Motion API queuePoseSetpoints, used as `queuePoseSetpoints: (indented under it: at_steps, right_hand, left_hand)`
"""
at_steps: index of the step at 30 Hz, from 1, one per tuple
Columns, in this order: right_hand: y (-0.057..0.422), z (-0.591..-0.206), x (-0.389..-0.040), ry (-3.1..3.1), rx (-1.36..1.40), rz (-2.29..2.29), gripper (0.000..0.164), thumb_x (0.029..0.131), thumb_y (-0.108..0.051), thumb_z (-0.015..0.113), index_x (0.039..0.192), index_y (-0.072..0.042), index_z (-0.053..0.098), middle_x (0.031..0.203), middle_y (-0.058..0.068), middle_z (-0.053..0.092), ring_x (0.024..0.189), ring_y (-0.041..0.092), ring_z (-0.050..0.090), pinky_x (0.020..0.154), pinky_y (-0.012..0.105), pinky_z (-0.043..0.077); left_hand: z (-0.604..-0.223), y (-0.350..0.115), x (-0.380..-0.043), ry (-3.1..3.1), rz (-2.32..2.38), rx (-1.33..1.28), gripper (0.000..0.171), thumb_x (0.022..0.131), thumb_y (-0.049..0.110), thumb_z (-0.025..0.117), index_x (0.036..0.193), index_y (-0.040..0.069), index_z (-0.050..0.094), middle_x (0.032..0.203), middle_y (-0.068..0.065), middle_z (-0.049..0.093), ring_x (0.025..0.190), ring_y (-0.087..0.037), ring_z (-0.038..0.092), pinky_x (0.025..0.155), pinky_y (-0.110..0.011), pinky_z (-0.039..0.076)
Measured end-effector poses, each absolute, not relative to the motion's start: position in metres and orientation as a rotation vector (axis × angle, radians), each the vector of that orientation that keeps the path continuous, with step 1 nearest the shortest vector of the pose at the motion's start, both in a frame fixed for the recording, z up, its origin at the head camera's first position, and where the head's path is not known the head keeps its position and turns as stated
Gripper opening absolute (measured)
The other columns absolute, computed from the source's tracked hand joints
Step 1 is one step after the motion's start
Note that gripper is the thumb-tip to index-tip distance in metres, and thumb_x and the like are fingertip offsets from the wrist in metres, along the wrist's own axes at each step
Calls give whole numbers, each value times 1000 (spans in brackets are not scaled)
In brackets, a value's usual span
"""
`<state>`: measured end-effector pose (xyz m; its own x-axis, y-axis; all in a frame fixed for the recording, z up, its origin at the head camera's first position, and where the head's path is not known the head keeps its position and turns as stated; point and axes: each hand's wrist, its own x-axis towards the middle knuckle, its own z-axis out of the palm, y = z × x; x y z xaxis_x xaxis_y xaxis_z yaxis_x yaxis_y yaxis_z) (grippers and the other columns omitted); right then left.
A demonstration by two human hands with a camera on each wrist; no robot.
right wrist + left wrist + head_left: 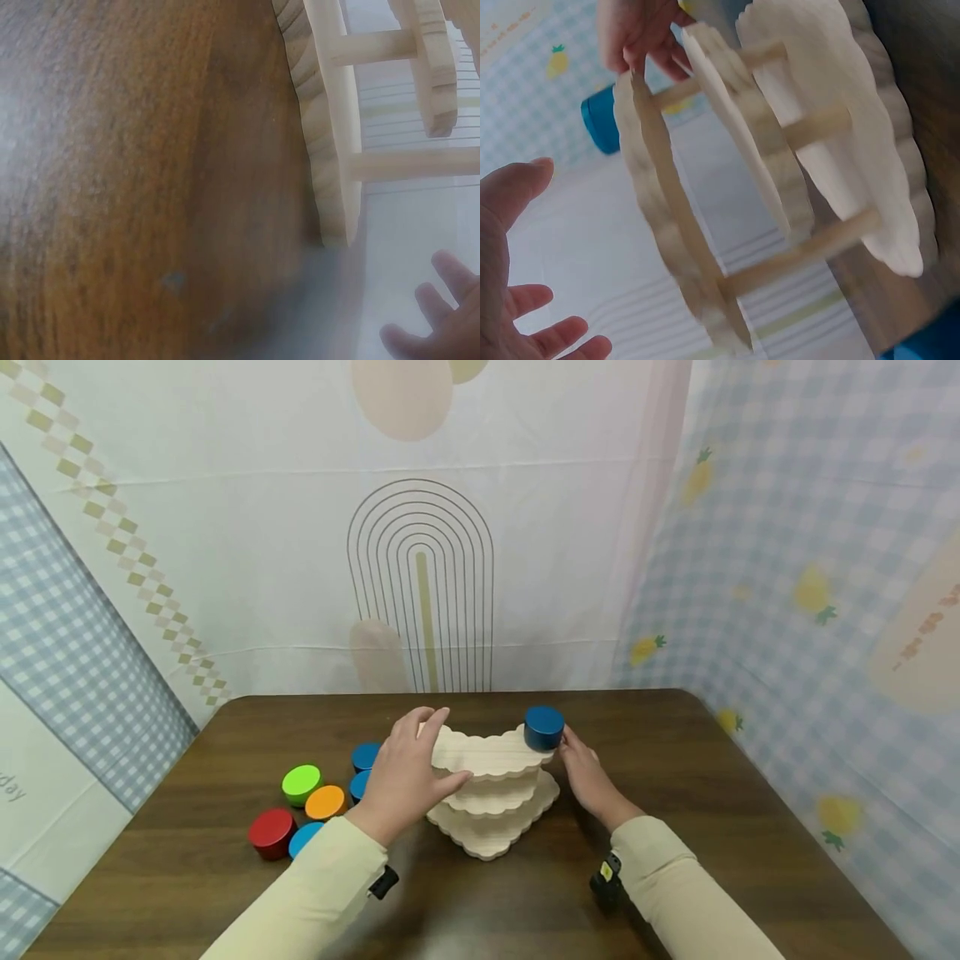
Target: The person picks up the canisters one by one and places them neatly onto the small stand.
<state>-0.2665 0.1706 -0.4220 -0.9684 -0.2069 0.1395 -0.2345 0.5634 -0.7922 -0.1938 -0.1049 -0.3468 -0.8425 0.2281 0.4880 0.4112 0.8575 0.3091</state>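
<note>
A three-tiered wooden stand with scalloped shelves (491, 753) and round dowels (810, 251) is on the table between the hands. One dark blue round block (543, 728) sits at the right end of its top shelf. My left hand (408, 772) is beside the left end of that shelf, thumb and fingers spread; in the left wrist view it stands apart from the wood. My right hand (592, 777) is at the shelf's right corner, fingertips right by the blue block. In the right wrist view its fingers (431, 307) extend loosely, spread apart.
Left of the stand lie several round blocks: green (302, 785), orange (326, 803), red (272, 833), light blue (306, 838) and dark blue (365, 757), partly behind the left hand. The brown table (705, 860) meets patterned cloth (540, 568) at its back and sides.
</note>
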Motion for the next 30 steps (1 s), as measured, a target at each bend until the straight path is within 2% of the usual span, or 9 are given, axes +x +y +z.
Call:
queuePoseSetpoints:
  at_steps: [5,12,22,30]
  right_hand:
    - [172,-424,-271,-2738,404,1437,52,106,-29,20,155,-12,17,155,17,28,140,39,28,111,60,21]
    - [174,-424,-275,-2782,366,1427,54,106,-34,18,156,-14,15,157,16,25,143,43,16,110,65,15]
    - [175,-424,-278,-2789,371,1412,54,106,-32,19,156,-11,15,156,18,26,143,43,18,111,63,17]
    - [176,-426,-280,-2811,357,1387,55,106,-36,17,156,-12,14,156,18,26,142,45,16,109,66,15]
  left_hand:
    - [-350,-126,-193,-2566,-564,-441,84,73,38,83,140,4,46,134,-19,46,121,-37,47,95,-51,46]
    - [-359,-158,-193,-2602,-592,-315,84,75,38,82,142,4,44,135,-21,44,121,-40,45,86,-55,48]
    - [-368,-207,-193,-2681,-587,-140,83,80,36,78,145,3,37,138,-26,37,121,-44,40,85,-61,46]
    - [-374,-244,-187,-2751,-620,-104,85,84,37,74,146,-2,31,139,-32,33,122,-49,37,89,-64,44]
